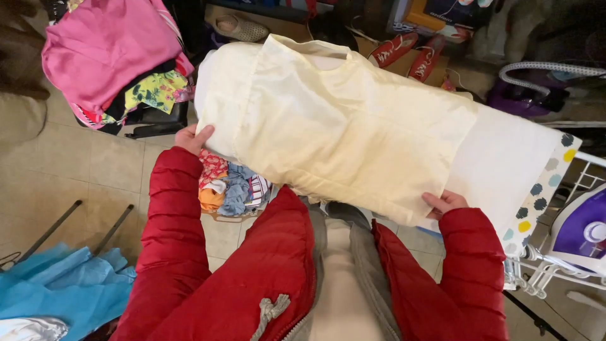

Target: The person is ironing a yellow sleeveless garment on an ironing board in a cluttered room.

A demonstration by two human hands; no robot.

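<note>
Seen from above, a person in a puffy red jacket stands at a white padded ironing board [505, 158] that runs across the middle of the view.

Far left of the board, a crumpled bright blue plastic sheet [63, 290] lies on the beige tiled floor [76, 170]. Above it, still left of the board, a heap of pink and floral clothes [107, 50] sits piled on a dark stand.

At the board's left, narrow end, the left hand [191, 138] pinches the near edge of a pale cream cotton garment [341, 126], fingers under the cloth and thumb on top. Just below that end, a small basket of mixed coloured laundry [230, 189] rests on the floor.

The cream garment is spread over most of the board, pulled over its rounded left end, with its neck opening at the far edge. It looks light, thin and limp, likely to sag and crease where unsupported, so the hems and side seams seem the best places to grip.

At the board's near edge, towards the right, the right hand [444, 203] holds the garment's lower hem, fingers curled around the cloth.

Beyond the board's far edge lie red shoes [410, 53]. At its right end, a purple and white steam iron [584, 230] sits on a white wire rest.
</note>
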